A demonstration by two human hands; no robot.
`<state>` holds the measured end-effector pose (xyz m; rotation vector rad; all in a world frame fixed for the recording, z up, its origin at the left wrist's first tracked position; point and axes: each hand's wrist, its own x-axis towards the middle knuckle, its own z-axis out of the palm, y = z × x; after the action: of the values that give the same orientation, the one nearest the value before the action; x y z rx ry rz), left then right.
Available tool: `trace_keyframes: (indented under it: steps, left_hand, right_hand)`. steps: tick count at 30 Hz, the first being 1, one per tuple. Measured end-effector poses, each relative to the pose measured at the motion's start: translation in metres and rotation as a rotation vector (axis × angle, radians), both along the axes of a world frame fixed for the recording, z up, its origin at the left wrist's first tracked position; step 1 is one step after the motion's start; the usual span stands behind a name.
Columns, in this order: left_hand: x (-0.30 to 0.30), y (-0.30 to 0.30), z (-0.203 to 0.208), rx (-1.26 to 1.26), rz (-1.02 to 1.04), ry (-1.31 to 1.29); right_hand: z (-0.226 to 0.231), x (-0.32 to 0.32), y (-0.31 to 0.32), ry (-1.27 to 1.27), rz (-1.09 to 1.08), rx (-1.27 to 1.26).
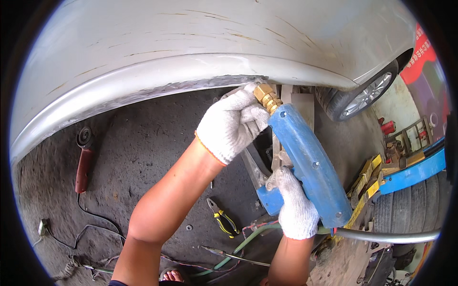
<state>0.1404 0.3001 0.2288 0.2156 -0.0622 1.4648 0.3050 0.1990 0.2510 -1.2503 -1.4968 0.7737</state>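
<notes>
The left hand (pixel 232 125), in a white knit glove, is closed around the front end of a blue tool (pixel 307 164), with the fingers pressed just beside its brass tip (pixel 266 97). The right hand (pixel 295 202), also gloved, is closed around the lower grip of the same tool, near the place where a grey hose (pixel 391 236) goes out to the right. The tool is tilted, and its brass tip is very close to the bare, sanded edge of the silver car body (pixel 191 47) in the far part of the scene; I cannot tell if it touches the metal. No container shows clearly. At the far right there is a red sign (pixel 422 52) behind the car wheel (pixel 365 95), and near it a small red can (pixel 387 127) stands on the ground. On the dark floor at the left lies an angle grinder (pixel 84 157) with a red handle and a black cord. Pliers (pixel 222 218) with yellow and black handles lie between the two forearms. A green hose (pixel 243 245) runs on the floor near them. At the right stand a blue and yellow frame (pixel 410 174) and a tyre (pixel 410 209).
</notes>
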Motion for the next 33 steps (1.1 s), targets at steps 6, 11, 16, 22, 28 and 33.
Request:
trace_keyframes:
  steps: [6,11,16,22,28,33]
  left_hand:
    - [-0.006,-0.002,-0.005,0.060,-0.044,-0.002]
    - [-0.003,-0.001,-0.005,0.045,-0.003,0.067]
    - [-0.007,0.005,-0.013,0.030,-0.118,-0.058]
    - [-0.004,0.001,-0.006,-0.054,-0.092,-0.068]
    - [-0.007,0.005,-0.010,-0.038,-0.084,-0.069]
    - [-0.008,0.014,-0.019,0.029,-0.061,-0.039]
  right_hand:
    - [-0.006,0.003,0.003,0.073,0.042,-0.032]
    - [-0.018,0.008,0.008,0.118,0.053,-0.049]
    - [0.003,-0.005,-0.001,0.277,0.047,-0.244]
    - [-0.005,0.000,0.003,0.053,-0.001,-0.011]
    - [-0.003,-0.001,0.000,0.101,0.008,-0.071]
    - [-0.002,-0.001,0.001,0.115,0.048,-0.026]
